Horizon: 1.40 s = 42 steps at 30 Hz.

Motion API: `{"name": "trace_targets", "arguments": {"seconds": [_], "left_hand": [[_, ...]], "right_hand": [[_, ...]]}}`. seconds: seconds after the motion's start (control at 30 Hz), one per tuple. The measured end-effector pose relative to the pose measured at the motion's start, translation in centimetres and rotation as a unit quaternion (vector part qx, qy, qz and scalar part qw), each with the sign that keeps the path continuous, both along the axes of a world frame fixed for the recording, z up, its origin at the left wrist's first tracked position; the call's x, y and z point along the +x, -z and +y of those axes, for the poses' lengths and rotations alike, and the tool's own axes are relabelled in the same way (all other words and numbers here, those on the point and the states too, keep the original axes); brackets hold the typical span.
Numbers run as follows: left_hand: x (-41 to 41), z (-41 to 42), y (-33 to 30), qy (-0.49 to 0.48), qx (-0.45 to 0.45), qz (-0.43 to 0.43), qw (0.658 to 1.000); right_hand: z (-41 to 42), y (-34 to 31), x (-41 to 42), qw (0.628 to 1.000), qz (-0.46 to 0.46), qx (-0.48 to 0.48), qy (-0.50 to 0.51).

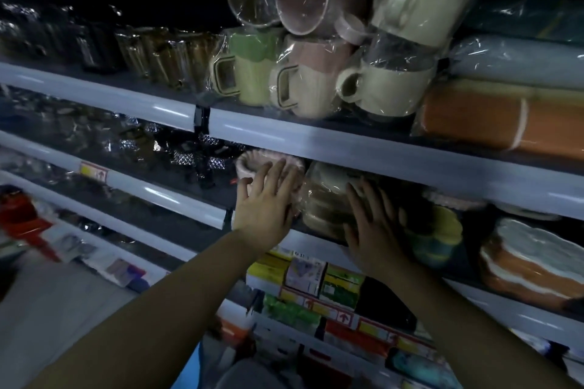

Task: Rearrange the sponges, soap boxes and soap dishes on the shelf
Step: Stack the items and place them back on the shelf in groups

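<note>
Hands flat: left hand (267, 199) presses the pink dish (252, 164), right hand (373, 224) the wrapped stack (322, 199), gripping nothing. Next, I'd judge, push both back from the shelf's front edge (316, 240)

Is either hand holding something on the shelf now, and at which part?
Nothing is gripped. The left hand lies with straight fingers on the front of the pink frilled dish; the right hand presses flat against the wrapped beige stack.
</note>
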<state>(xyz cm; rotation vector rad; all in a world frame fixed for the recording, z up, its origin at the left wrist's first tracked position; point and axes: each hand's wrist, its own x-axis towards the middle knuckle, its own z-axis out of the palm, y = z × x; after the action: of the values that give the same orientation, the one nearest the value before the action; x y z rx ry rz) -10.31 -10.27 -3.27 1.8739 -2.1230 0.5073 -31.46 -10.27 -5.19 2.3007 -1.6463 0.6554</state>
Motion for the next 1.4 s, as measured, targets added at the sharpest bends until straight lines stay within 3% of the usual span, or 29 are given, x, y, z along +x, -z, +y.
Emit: {"name": "trace_targets", "arguments": {"seconds": [0.13,0.3,0.37,0.47,0.6,0.87,1.07,1.23,1.33,1.4], "left_hand": [[3.2,-1.3,0.5,0.064,-0.023,0.007,0.998],[10.2,-2.2,2.0,0.072,0.002,0.051,0.996],[12.8,-2.7,3.1,0.067,0.036,0.094,0.993],[14.3,-3.0,4.4,0.061,0.087,0.175,0.979],[15.0,-3.8,6.0,0.099,0.172,0.199,0.96],[15.5,-6.6,7.2,0.151,0.256,0.291,0.91],[14.2,-7.1,7.1,0.127,0.26,0.349,0.891],[14.3,-6.4,6.6,0.063,0.227,0.392,0.889],[14.9,-5.5,6.7,0.083,0.226,0.411,0.879],[15.0,-5.4,6.5,0.091,0.236,0.409,0.877]], "right_hand": [[0.8,-0.3,1.1,1.0,-0.001,-0.006,0.01],[2.7,0.0,5.8,0.995,0.086,-0.038,0.038],[3.0,0.9,8.3,0.998,0.045,-0.038,0.015],[3.7,1.9,11.5,0.998,-0.02,0.05,0.034],[3.0,4.0,14.9,0.972,-0.126,0.177,0.091],[-0.8,4.3,16.6,0.911,-0.308,0.226,0.153],[-1.5,4.6,16.8,0.891,-0.39,0.205,0.109],[-1.7,5.1,16.7,0.869,-0.42,0.245,0.089],[-1.3,5.5,16.8,0.847,-0.447,0.278,0.075],[-1.4,5.3,16.9,0.853,-0.445,0.263,0.072]]}}
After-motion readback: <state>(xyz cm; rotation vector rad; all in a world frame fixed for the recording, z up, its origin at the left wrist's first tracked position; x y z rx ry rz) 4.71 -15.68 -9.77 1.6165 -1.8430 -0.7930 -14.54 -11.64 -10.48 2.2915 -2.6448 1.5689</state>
